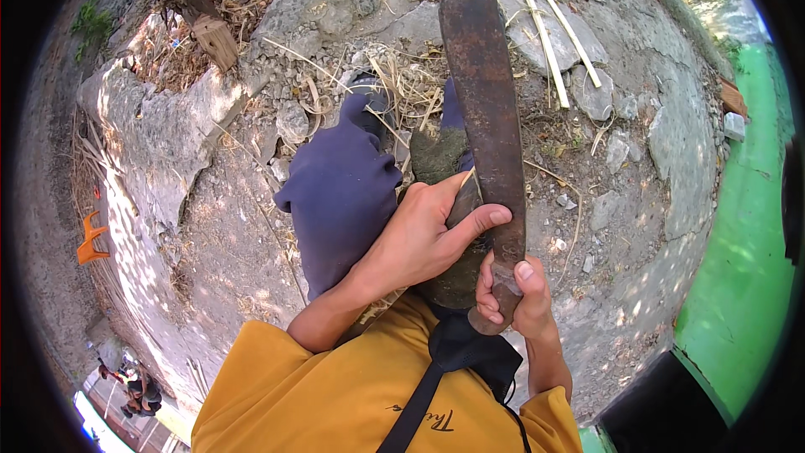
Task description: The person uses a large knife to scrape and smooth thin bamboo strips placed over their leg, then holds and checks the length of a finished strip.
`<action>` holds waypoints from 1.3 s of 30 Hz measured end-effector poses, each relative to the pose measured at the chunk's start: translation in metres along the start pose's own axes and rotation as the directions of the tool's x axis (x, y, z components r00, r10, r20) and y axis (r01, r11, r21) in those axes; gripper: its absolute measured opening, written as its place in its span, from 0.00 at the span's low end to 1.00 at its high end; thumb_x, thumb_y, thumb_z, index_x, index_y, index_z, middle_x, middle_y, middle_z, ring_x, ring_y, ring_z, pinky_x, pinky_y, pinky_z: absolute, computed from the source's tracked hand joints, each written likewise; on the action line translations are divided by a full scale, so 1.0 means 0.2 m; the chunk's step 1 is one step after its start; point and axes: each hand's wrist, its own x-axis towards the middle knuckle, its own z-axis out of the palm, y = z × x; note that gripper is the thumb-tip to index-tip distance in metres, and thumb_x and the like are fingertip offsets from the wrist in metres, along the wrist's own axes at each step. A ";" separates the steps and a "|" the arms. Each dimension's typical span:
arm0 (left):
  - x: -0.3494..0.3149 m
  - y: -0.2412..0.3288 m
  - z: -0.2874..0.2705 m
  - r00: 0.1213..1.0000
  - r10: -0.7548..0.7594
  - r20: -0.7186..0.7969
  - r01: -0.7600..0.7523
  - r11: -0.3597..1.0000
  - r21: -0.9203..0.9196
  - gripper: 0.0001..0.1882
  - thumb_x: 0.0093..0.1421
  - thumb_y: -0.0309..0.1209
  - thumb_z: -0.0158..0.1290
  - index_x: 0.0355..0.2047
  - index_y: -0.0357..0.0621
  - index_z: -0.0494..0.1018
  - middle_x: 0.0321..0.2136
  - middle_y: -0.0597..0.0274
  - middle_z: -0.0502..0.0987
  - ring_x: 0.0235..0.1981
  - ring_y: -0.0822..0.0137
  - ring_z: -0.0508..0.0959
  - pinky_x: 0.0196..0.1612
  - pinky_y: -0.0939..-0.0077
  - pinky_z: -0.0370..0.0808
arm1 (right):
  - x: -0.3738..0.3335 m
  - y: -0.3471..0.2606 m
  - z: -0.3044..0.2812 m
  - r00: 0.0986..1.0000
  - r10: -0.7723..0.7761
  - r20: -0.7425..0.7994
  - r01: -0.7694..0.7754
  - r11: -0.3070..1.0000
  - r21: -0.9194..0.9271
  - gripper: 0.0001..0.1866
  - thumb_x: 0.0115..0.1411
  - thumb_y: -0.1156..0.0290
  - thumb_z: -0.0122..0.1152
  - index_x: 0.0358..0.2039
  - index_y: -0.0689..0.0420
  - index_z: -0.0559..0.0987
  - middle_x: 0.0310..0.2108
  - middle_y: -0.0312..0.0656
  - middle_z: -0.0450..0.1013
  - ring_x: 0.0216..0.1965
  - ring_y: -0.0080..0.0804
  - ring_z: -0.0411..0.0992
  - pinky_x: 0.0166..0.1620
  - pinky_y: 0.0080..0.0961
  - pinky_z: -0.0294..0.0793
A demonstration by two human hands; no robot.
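A long machete (482, 84) with a broad, rusty blade stands upright across my view, its tip pointing away from me. My right hand (524, 298) wraps round its handle (489, 320). Over my right thigh lies my left hand (436, 222), its fingers curled and its thumb at the blade's left edge. A thin pale strip (376, 310), like split bamboo, runs under my left forearm, and its end seems to come out by that hand's fingers. Most of the strip is hidden by the hand and arm. Dark green cloth (440, 155) covers my right knee.
Thin pale shavings (411, 88) litter the ground before my feet. Two long pale strips (541, 33) lie on the stones beyond. A wooden post (214, 38) leans at far left, an orange plastic chair (92, 239) lies left, and a green ledge (742, 243) runs along the right.
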 end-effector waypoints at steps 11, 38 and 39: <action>0.00 0.00 0.00 0.999 -0.025 0.029 0.024 0.998 0.053 0.14 0.71 0.36 0.59 0.45 0.34 0.79 0.27 0.56 0.85 0.28 0.76 0.83 0.33 0.73 0.76 | 0.02 0.02 0.00 0.999 -0.009 0.045 0.003 0.993 0.116 0.32 0.67 0.39 0.50 0.35 0.64 0.71 0.19 0.41 0.66 0.16 0.24 0.62 0.21 0.23 0.63; -0.02 0.00 -0.03 0.998 0.035 0.051 -0.039 0.997 0.068 0.19 0.71 0.38 0.58 0.51 0.32 0.74 0.19 0.50 0.76 0.20 0.51 0.78 0.27 0.65 0.71 | -0.02 0.01 0.07 0.976 -0.160 -0.147 0.114 0.953 -0.280 0.30 0.70 0.40 0.50 0.37 0.61 0.73 0.20 0.36 0.68 0.18 0.18 0.64 0.22 0.20 0.61; -0.02 0.00 -0.03 0.998 0.035 0.051 -0.038 0.997 0.066 0.19 0.71 0.38 0.58 0.51 0.32 0.74 0.19 0.50 0.76 0.20 0.51 0.78 0.27 0.65 0.71 | -0.02 0.01 0.07 0.976 -0.159 -0.148 0.113 0.953 -0.281 0.30 0.70 0.40 0.50 0.37 0.61 0.73 0.20 0.36 0.68 0.18 0.18 0.64 0.22 0.20 0.61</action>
